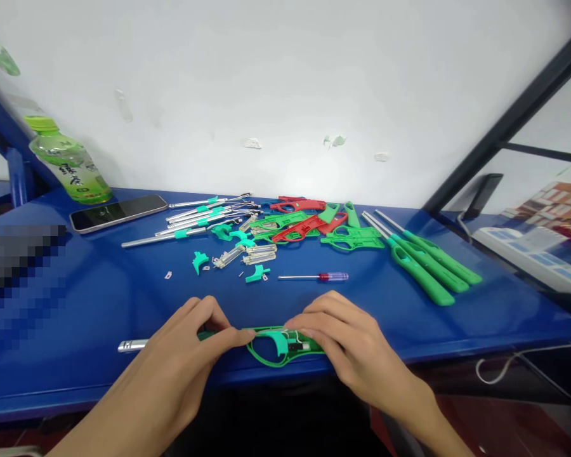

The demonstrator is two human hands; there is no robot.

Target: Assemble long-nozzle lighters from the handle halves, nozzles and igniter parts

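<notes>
An opened green lighter (272, 362) of the long-nosed kind lies at the table's front edge, its inner parts showing. Its metal tube (132, 345) sticks out to the left, past my wrist. My left hand (195, 343) grips the lighter near the tube end, thumb pressed by the trigger loop. The fingers of my right hand (337, 333) close on the handle end, close to a thin white wire. Between my hands, a turquoise trigger (280, 343) sits in the shell beside a small black part (295, 347). My palms hide both ends of the shell.
Beyond my hands lie a screwdriver (333, 277), turquoise triggers (200, 261), clear fuel tanks (261, 255), metal tubes (147, 241), and red (297, 230) and green shell halves (356, 238). Several assembled green lighters (428, 279) rest at right. A phone (118, 212) and bottle (71, 165) are at left.
</notes>
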